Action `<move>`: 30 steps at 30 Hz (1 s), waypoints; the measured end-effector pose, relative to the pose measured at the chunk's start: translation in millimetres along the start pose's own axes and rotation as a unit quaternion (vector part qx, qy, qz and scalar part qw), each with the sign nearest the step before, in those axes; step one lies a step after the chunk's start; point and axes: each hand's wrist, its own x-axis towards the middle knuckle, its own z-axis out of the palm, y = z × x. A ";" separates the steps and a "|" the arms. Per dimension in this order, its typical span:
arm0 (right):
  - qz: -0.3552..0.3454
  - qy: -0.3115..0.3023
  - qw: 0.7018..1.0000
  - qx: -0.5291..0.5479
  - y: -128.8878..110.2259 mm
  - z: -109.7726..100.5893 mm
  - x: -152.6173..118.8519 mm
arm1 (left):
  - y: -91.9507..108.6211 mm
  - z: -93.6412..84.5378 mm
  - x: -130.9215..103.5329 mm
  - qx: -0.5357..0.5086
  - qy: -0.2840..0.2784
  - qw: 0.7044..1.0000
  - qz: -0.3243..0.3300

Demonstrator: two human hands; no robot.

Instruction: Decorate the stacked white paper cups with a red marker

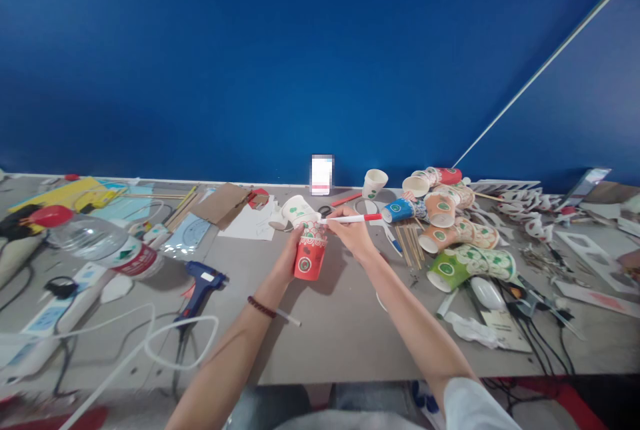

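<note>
Near the middle of the table, my left hand [293, 253] is wrapped round a red patterned paper cup [309, 260], which is tilted with its base toward me. White cups [296, 209] lie just beyond its upper end. My right hand [347, 230] grips a white marker with a red end [357, 218]. The marker lies roughly level, its left end close to the upper part of the red cup. Whether that tip touches the cup is too small to tell. A beaded bracelet is on my left wrist.
A phone [321, 175] leans at the blue wall. Many paper cups [450, 270], wooden sticks [411, 243] and cables lie right. At left are a glue gun [200, 290], a plastic bottle [107, 243], cardboard [223, 205] and a power strip [55, 317].
</note>
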 end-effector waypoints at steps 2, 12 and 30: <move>-0.005 0.006 1.000 -0.004 1.0 -0.9 0.6 | 0.5 0.3 -0.3 0.000 -0.001 1.000 -0.001; 0.009 0.017 1.000 0.024 -2.0 -1.4 -0.2 | 0.6 -0.3 -1.6 -0.001 0.008 1.000 -0.007; 0.014 0.000 1.000 0.027 -6.5 1.2 -2.9 | -0.3 -0.3 -0.6 -0.015 -0.032 0.999 0.026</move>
